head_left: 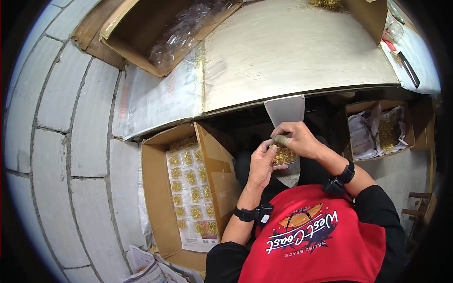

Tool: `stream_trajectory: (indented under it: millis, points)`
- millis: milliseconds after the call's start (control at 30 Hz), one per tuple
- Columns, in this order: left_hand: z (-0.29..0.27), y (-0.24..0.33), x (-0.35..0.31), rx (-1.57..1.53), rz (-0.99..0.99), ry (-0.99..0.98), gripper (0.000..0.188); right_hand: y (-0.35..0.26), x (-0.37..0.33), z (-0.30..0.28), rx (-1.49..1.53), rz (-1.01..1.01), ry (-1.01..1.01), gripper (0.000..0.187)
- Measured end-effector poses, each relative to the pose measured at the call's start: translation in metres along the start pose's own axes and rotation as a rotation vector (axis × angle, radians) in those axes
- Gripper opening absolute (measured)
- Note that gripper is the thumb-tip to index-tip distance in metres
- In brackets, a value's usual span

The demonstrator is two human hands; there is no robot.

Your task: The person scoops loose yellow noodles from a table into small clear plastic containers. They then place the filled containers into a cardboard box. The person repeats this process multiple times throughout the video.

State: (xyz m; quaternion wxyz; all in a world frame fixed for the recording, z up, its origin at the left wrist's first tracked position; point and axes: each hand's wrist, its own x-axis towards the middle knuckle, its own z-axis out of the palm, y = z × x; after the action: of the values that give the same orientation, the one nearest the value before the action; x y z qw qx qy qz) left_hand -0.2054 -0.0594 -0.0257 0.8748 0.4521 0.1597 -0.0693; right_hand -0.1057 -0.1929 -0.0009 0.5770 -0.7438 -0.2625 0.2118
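Note:
My left hand (262,162) is closed around a small container filled with golden shredded strands (283,155), held low before my body. Over its upper edge, my right hand (299,140) has its fingers bent and pressed together, close to my left thumb. One right finger wears a dull greenish cover. Whatever the right fingertips pinch is too small to make out. Just beyond my hands, a white panel (285,111) stands out from the table's front edge.
Left of me, an open cardboard box (214,184) holds rows of small golden-filled packs (190,177) on newspaper. A right-hand carton (377,127) holds newspaper and golden strands. On the table (292,47), a carton (137,47) contains clear plastic pieces (188,35); a black tool (408,70) lies far right.

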Motion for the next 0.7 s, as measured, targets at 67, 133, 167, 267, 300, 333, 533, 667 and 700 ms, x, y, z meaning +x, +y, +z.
stream_trajectory:
  millis: [67, 133, 167, 267, 300, 333, 533, 667, 700]
  points:
    - [-0.003, 0.003, 0.001, -0.123, 0.023, -0.053, 0.037, 0.003, -0.005, -0.003, -0.039, -0.109, 0.004, 0.012]
    - [-0.007, 0.006, 0.001, -0.209, 0.062, -0.103, 0.037, 0.003, -0.01, -0.007, -0.196, -0.236, -0.033, 0.012]
    - [-0.007, 0.005, 0.001, -0.168, 0.068, -0.088, 0.037, 0.005, -0.013, -0.008, -0.189, -0.224, -0.01, 0.013]
    - [-0.01, 0.003, 0.0, -0.072, 0.083, -0.042, 0.035, 0.006, -0.018, -0.008, -0.274, -0.315, 0.065, 0.021]
    - [-0.012, 0.001, 0.0, -0.058, 0.085, -0.026, 0.035, 0.001, -0.02, -0.01, -0.372, -0.427, 0.097, 0.025]
    - [-0.013, 0.0, 0.001, -0.045, 0.087, -0.011, 0.035, -0.003, -0.022, -0.012, -0.47, -0.54, 0.129, 0.029]
    - [-0.015, 0.0, 0.004, -0.21, 0.15, 0.002, 0.036, 0.001, -0.035, -0.004, -0.874, -0.593, -0.146, 0.046]
    - [-0.016, -0.001, 0.008, -0.128, 0.15, 0.004, 0.036, 0.002, -0.036, 0.01, -0.789, -0.613, -0.107, 0.045]
    - [-0.015, 0.001, 0.009, -0.133, 0.151, 0.02, 0.037, 0.002, -0.033, 0.007, -0.686, -0.607, -0.087, 0.044]
